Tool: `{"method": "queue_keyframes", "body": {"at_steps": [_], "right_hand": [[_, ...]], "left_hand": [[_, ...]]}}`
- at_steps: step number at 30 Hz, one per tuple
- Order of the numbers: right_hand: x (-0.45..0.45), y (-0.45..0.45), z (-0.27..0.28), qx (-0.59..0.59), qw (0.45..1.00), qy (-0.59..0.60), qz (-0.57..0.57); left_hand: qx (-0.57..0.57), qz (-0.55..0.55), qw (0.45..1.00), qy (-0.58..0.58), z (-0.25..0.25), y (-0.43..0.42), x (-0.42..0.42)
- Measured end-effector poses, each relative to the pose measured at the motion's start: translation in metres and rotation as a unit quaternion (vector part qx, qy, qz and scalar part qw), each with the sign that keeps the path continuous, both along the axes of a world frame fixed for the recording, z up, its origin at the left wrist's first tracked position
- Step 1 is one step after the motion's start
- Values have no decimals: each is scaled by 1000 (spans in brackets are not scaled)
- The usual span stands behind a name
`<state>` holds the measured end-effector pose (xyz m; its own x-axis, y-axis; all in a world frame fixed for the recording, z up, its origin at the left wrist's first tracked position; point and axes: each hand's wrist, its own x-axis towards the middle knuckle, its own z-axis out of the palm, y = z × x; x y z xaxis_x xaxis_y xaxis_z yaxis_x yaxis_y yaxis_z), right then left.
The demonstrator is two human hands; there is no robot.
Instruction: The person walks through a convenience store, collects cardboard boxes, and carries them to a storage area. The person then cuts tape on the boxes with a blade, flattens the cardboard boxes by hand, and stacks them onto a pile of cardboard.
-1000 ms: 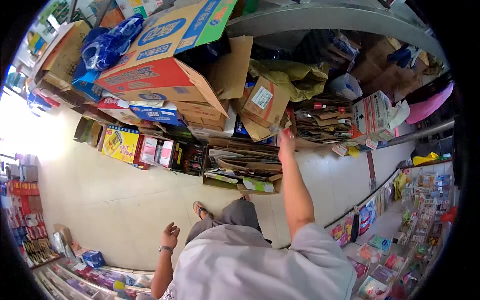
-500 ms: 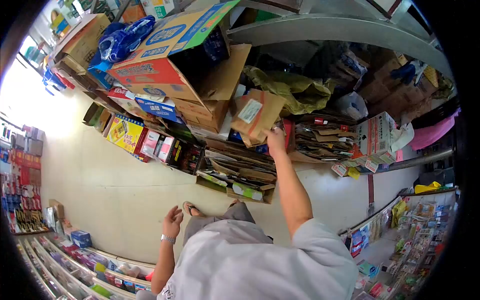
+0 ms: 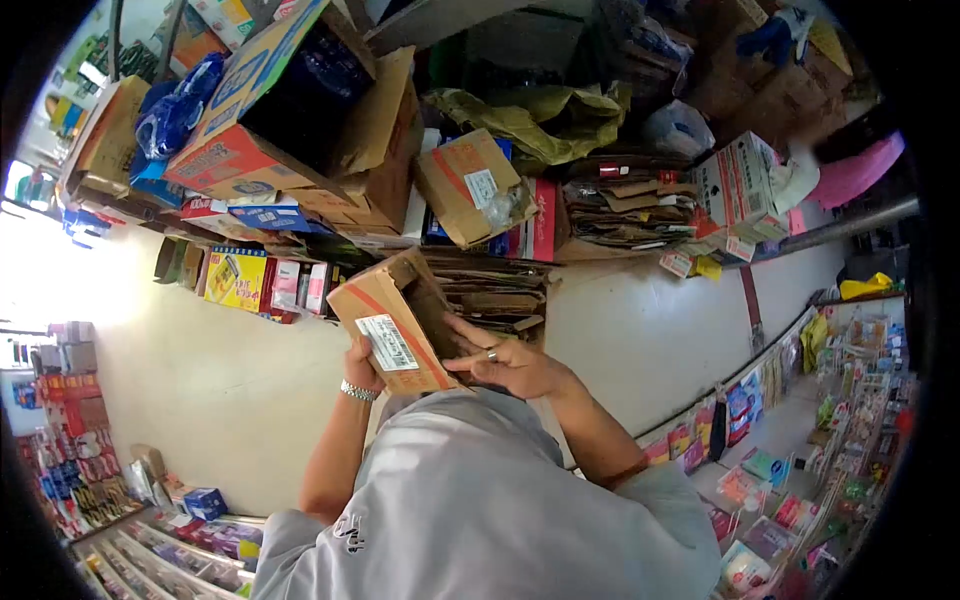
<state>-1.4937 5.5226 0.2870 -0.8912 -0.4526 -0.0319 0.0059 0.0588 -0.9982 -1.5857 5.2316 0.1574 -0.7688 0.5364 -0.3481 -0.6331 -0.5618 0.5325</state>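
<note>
A small brown cardboard box with an orange stripe and a white barcode label is held in front of my body. My left hand, with a metal watch at its wrist, grips the lower left side of this box. Its open side faces right, showing a dark inside. At that opening is my right hand, its fingers stretched and apart, a ring on one finger. The fingertips reach the box's edge; whether they press on it I cannot tell. A similar carton with clear plastic at one corner rests on the pile beyond.
Flattened cardboard stands in a row behind the held box, with another stack farther right. A large open carton sits at upper left. Crumpled olive sacking lies at the back. Shelves of packaged goods curve along the right.
The small box has come from the pile toward my body. My left hand, free before, now grips it, and my right hand has drawn back to its open side with fingers spread.
</note>
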Motion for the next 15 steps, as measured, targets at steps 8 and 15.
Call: {"method": "queue_keyframes", "body": {"at_steps": [8,15], "right_hand": [[-5,-47,40,136,949,137,-251],[-22,-39,32,185,944,108,-252]], "left_hand": [[98,23,992,78,29,-2,-12],[-79,51,977,193,60,-38,-24]]}}
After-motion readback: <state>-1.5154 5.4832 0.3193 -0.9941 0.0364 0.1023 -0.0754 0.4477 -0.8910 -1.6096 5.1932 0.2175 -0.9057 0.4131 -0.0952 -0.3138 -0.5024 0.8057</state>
